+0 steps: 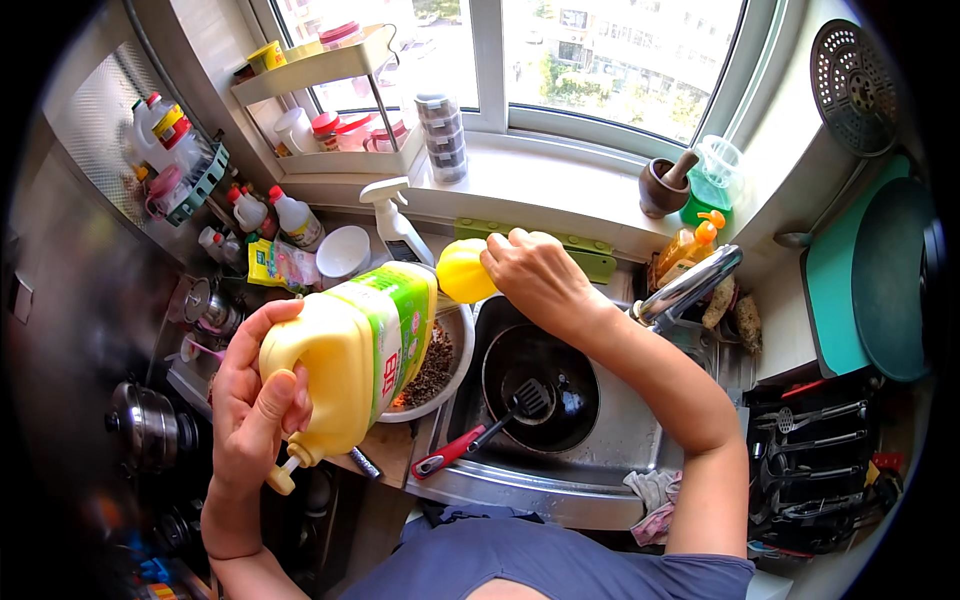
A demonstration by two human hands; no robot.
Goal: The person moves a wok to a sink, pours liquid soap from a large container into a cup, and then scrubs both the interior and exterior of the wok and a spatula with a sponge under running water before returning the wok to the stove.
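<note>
My left hand (262, 390) is wrapped around the handle of a large pale-yellow pump bottle (325, 355) with a green and white label. The bottle is tipped over, its pump nozzle pointing down toward me. Over the sink's far left corner, my right hand (535, 275) grips a bright yellow, rounded, ribbed thing (464, 270) whose kind I cannot make out. A black frying pan (575, 420) sits in the metal sink (630, 440). Across the pan's near-left rim lies a slotted spatula (490, 430) with a red and black handle. The bottle partly hides a bowl (462, 350) of dark bits.
The faucet (690, 285) reaches over the sink's right side, near orange pump bottles (690, 245). A white spray bottle (395, 220) and a white bowl (343, 252) stand behind the yellow bottle. Utensils (815, 450) lie at right; a rag (655, 495) hangs at the sink's front edge.
</note>
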